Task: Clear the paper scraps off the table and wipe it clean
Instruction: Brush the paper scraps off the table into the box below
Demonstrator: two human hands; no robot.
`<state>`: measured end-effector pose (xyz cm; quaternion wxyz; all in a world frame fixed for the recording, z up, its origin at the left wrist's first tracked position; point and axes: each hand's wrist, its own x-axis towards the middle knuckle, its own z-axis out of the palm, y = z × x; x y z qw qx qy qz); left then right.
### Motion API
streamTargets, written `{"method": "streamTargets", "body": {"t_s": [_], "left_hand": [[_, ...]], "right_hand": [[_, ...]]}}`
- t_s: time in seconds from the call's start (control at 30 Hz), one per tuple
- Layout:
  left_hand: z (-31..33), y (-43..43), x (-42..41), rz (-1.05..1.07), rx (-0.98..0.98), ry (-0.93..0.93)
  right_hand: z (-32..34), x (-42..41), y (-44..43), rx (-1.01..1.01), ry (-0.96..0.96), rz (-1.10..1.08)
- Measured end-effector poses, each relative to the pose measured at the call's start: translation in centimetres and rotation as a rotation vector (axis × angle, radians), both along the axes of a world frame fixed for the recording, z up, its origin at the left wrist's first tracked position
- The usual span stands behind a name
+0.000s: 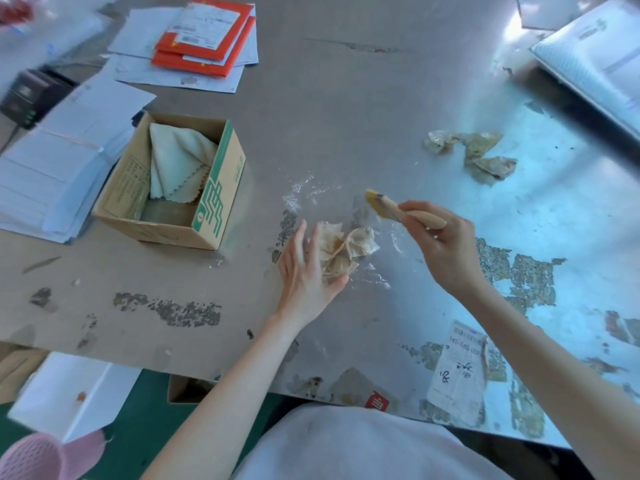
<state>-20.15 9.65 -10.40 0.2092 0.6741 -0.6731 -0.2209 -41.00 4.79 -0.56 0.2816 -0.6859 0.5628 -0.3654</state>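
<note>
Landmark: cardboard box, open top, standing on the table.

- Printed label: stuck flat at the table's near edge, well to the right of the box and nearer than it. Patches of torn paper residue around it.
- Left hand: right of the box, a little nearer than its near corner. Holds the crumpled scrap; fingers lie nearly straight along the scrap's left side, thumb hooked under its near end. Most of the scrap sticks out to the right of the palm. Cannot tell whether the scrap is lifted or touching the table.
- Right hand: further right of the box than the left hand. Fingers wrapped round the wooden-handled tool; its yellow head points back toward the box and sits just beyond the crumpled scrap, apart from it.
- White smear: on the table between the box and the tool's head.
- Folded cloth: inside the box, leaning on its far wall.
- Loose scraps: well right of the box, beyond the right hand, untouched.
- Paper stack: just left of the box.
- Red envelopes: on white sheets, well beyond the box.
</note>
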Motion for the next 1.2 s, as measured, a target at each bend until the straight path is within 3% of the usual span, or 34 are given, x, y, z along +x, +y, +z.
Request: {"method": "streamTargets", "body": {"t_s": [0.23,0.77,1.2], "left_hand": [[-0.3,-1.5,-0.2,-0.147,-0.022,-0.046],[-0.2,-1.5,0.4,-0.215,-0.163,-0.166],[1.5,-2.8,1.5,-0.294,-0.179,-0.092]], "right_hand": [[-1.1,0.5,2.2,0.085,-0.006,-0.084],[-2.2,3.7,3.2,0.233,-0.249,-0.107],[-1.1,4.0,1.9,0.295,-0.363,-0.136]]}}
